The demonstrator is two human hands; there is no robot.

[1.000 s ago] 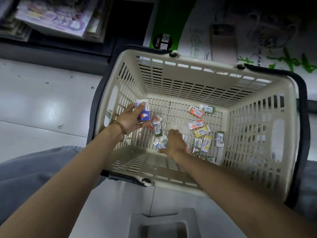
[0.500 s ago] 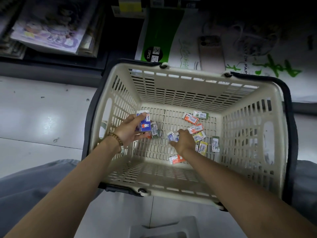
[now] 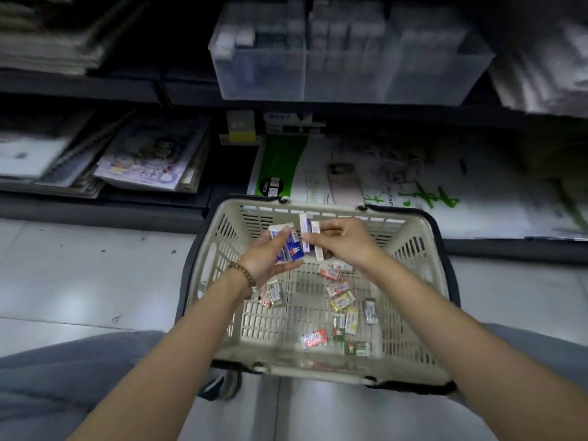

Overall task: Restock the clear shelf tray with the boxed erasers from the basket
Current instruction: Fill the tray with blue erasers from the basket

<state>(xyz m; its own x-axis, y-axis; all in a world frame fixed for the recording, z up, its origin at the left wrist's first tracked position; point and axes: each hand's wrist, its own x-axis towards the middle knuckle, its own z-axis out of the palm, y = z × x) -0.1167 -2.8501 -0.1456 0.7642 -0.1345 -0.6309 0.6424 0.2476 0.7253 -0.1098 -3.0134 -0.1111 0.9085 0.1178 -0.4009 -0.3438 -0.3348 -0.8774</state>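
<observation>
Basket: a cream slatted plastic shopping basket [image 3: 302,370] with black handles sits on the pale floor, lower centre of the frame.
Left hand: the left hand [image 3: 267,259], over the basket's far left corner, curls its fingers [image 3: 281,237] round a small stack of boxed erasers [image 3: 291,249], with a blue box showing a rabbit figure on top.
Right hand: the right hand [image 3: 346,243], just beside it, pinches two or three white-and-purple boxes [image 3: 306,229] between thumb and fingers [image 3: 329,232], touching the stack's edge.
Left in basket: loose boxed erasers [image 3: 342,302] lie scattered on the basket floor.
Tray: the clear plastic shelf tray [image 3: 343,81] stands on a dark shelf at upper centre, well apart from both hands; its contents are blurred.
Risk: the stack looks fanned rather than squared, so adding more boxes could let one slide out and drop into the basket or onto the floor. A one-handed lift to the tray would make that likelier.
Writing: a black round label [image 3: 270,187] on a green-and-white pack [image 3: 280,160] seems to read "20PCS"; the eraser print is too small to read.
</observation>
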